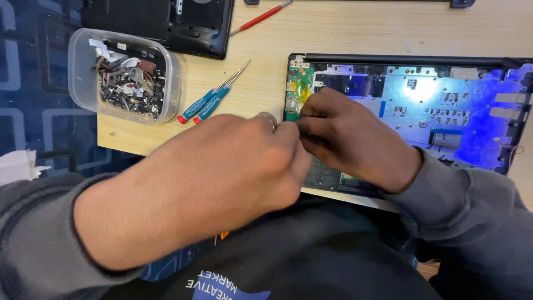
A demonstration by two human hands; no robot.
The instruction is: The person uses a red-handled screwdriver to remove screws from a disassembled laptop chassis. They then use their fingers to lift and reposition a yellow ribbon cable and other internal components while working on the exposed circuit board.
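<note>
We see both hands meeting over the left edge of an opened laptop chassis (444,105) that lies on the right half of the pale wooden worktop (333,33). The left hand (233,161) comes in from the near left, fingers curled in, its fingertips pressed against those of the right hand (350,139), which reaches in from the near right. The fingers of both are pinched together at one spot, just beside a small green circuit board (294,94) set along the chassis's left edge; whatever they pinch is too small or too hidden for us to tell. A yellowish strip lies over that board, just above the right hand's knuckles. The inside of the chassis shows bare metal lit blue-white, brightest towards the far right.

To the left of the chassis, on the worktop, two small screwdrivers with teal handles (208,103) lie side by side, tips pointing far and right. Further left stands a clear plastic tub (119,75) holding small dark parts and screws, at the worktop's left edge. At the far edge lies a black laptop base (166,25), and beside it a thin red-handled tool (258,18). Grey sleeves cover both forearms.
</note>
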